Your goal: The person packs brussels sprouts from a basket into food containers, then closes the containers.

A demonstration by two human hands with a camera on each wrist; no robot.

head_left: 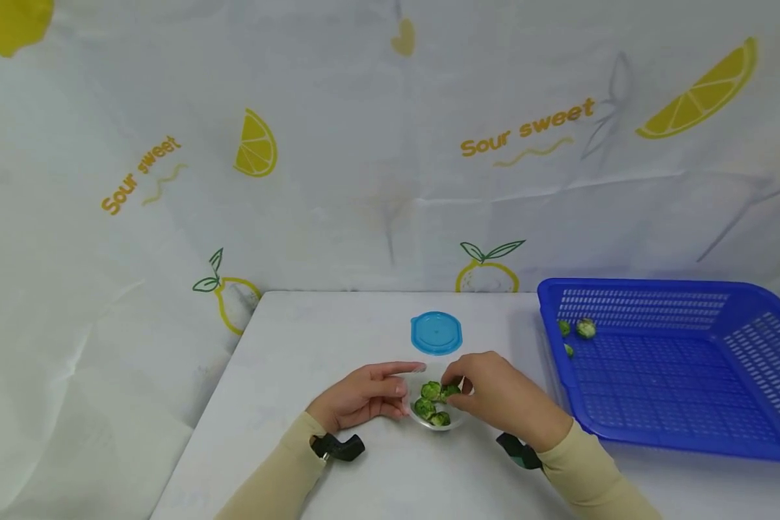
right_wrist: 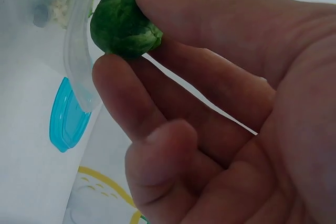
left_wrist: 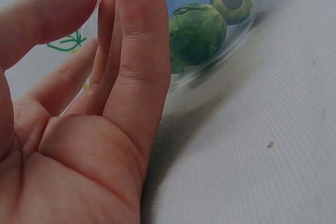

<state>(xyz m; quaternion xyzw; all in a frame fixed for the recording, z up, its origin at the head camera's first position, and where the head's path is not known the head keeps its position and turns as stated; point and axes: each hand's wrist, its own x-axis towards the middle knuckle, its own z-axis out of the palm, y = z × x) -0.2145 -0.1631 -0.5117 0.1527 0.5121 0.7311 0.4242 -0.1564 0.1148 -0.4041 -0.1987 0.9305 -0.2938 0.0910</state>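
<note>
A small clear bowl (head_left: 437,427) stands on the white table with several green Brussels sprouts (head_left: 425,408) in it. My left hand (head_left: 373,393) is at the bowl's left side, its fingers fairly straight along the wall. Through that clear wall, the left wrist view shows a sprout (left_wrist: 197,34) just beyond the fingers. Over the right part of the bowl, my right hand (head_left: 494,390) pinches a Brussels sprout (right_wrist: 123,22) between thumb and fingertips. The bowl's rim (right_wrist: 76,51) passes right beside that sprout in the right wrist view.
Behind the bowl lies a blue lid (head_left: 436,334). A large blue plastic basket (head_left: 663,433) stands to the right, with a few Brussels sprouts (head_left: 586,328) at its left end. A white, lemon-printed sheet (head_left: 364,144) hangs behind the table.
</note>
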